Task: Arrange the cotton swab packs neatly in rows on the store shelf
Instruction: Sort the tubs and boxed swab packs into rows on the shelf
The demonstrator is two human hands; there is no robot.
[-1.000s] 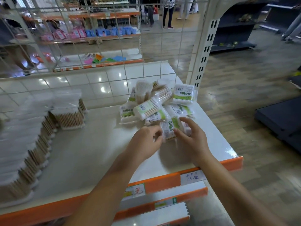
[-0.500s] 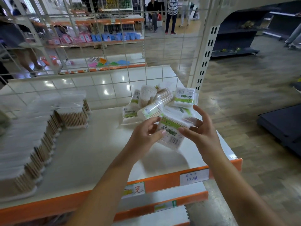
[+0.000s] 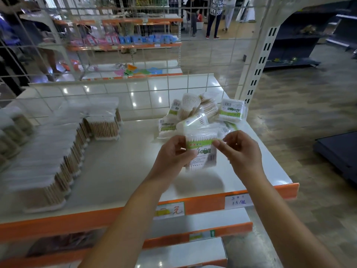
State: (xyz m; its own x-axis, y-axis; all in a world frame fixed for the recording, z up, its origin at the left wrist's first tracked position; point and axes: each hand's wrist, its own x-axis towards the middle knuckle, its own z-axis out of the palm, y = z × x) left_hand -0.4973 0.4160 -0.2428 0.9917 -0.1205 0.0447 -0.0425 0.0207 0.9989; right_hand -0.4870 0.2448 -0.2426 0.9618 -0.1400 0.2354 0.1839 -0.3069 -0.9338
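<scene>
Both hands hold a small stack of cotton swab packs (image 3: 202, 149) upright above the white shelf (image 3: 119, 171); the front pack shows a green label and barcode. My left hand (image 3: 173, 153) grips the stack's left side from below. My right hand (image 3: 239, 149) pinches its upper right edge. Behind the held stack lies a loose pile of packs (image 3: 195, 113) with green labels, tumbled at the shelf's back right. Rows of packs (image 3: 48, 149) stand lined up along the left side, running from the front edge back to a short row (image 3: 104, 124).
A wire grid (image 3: 135, 89) backs the shelf, with a slotted white upright post (image 3: 257, 74) at the right. Orange price strip (image 3: 202, 206) lines the front edge; lower shelves sit beneath. People stand in the far aisle. A dark platform (image 3: 340, 151) is on the floor at right.
Both hands lifted packs out of the front of the loose pile and turned them upright, raising them above the shelf toward me.
</scene>
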